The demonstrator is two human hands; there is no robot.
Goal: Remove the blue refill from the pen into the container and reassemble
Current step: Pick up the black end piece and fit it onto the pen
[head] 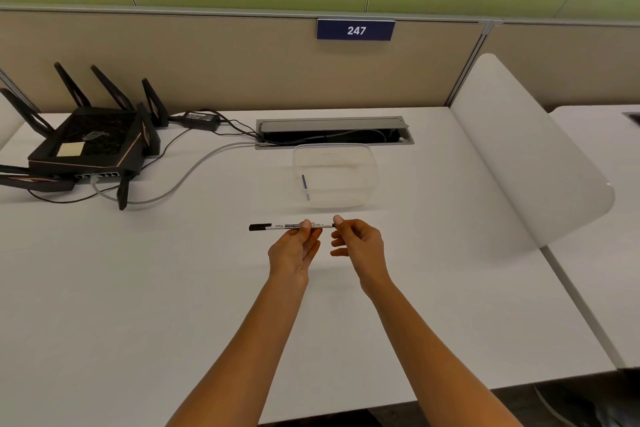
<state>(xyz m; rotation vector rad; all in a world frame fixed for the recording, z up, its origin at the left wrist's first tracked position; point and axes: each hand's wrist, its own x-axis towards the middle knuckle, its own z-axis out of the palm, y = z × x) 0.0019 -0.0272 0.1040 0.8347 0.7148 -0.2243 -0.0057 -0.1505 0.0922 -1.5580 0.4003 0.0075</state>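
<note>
Pinching pen (292, 226) mid-barrel with left hand (294, 250), right hand (358, 244) fingertips pinching its right end; blue refill (305, 186) lies in clear container (370, 180) behind.

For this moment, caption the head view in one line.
Both hands hold the pen level; blue refill lies in the container.

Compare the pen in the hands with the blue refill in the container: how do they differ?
The pen is white with a black cap; the blue refill is thin and blue. The pen is held level above the desk by the left hand and right hand; the refill rests in the clear container, untouched. The pen looks longer and thicker. Both are slender sticks.
</note>
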